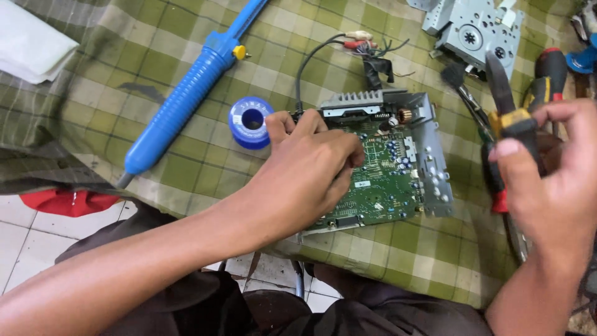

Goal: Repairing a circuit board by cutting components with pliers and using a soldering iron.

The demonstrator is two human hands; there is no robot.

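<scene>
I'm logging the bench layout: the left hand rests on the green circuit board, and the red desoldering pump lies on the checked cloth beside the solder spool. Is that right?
Not quite. The head view shows the desoldering pump is blue, not red. The rest holds: the left hand rests on the green circuit board, and the pump lies on the checked cloth beside the solder spool.

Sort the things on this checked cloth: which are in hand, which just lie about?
In hand:
green circuit board in grey metal frame, under left hand
yellow-handled pliers, in right hand

Lying about:
blue desoldering pump
blue solder spool
grey metal mechanism
</scene>
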